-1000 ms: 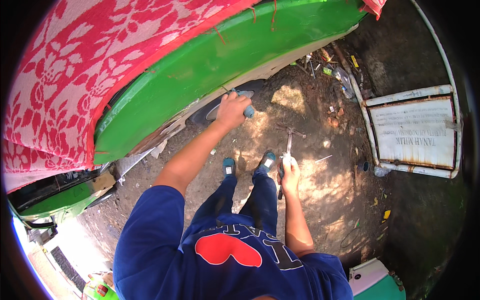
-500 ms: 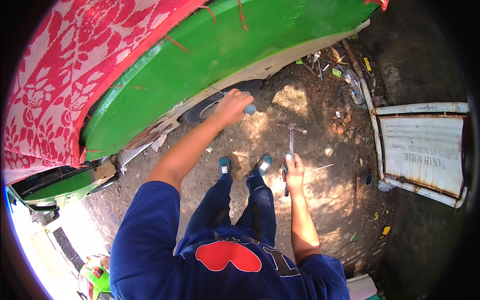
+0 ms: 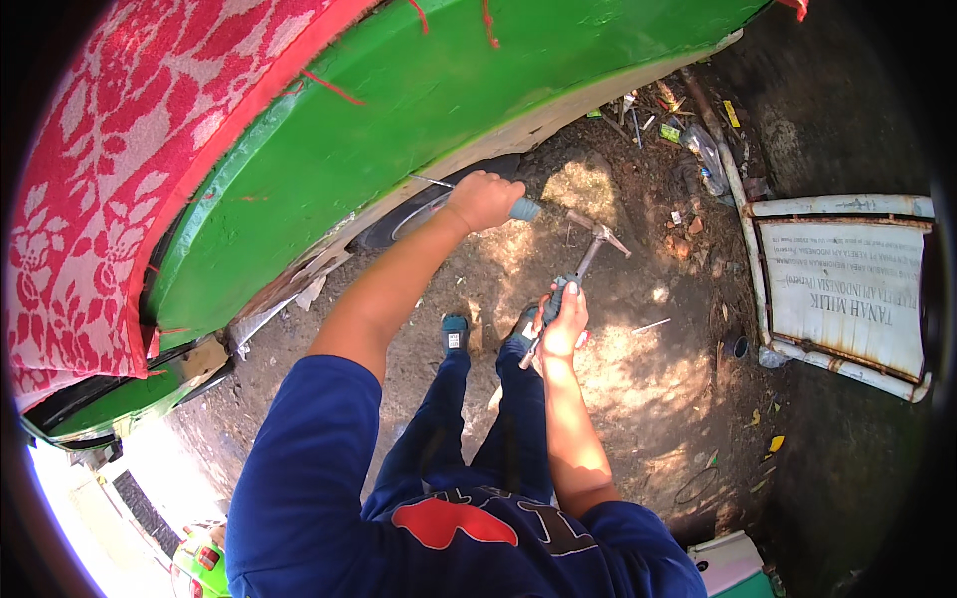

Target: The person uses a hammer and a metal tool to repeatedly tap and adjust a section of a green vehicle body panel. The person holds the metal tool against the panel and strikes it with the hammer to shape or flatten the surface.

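Note:
My left hand (image 3: 482,200) is closed round a screwdriver or chisel with a blue-grey handle (image 3: 525,209); its fingers hide the middle. The thin metal shank (image 3: 431,181) points left, its tip at the lower edge of a green vehicle panel (image 3: 399,110). In my right hand (image 3: 565,317) is a hammer (image 3: 590,255) with a metal shaft and dark grip, held slanting. Its head is up and to the right, a short way from the tool handle and apart from it. The grip's lower end shows below my fingers.
A red-and-pink floral cloth (image 3: 199,110) drapes over the vehicle. Under the panel sits a dark tyre (image 3: 384,234). At right stands a white sign in a rusty pipe frame (image 3: 842,207). Litter and a plastic bag (image 3: 706,159) lie on the dirt ground near a pipe (image 3: 720,140).
My right hand has moved up and left, bringing the hammer closer to the tool in my left hand and tilting it. My left hand has shifted slightly right in view, still gripping the tool.

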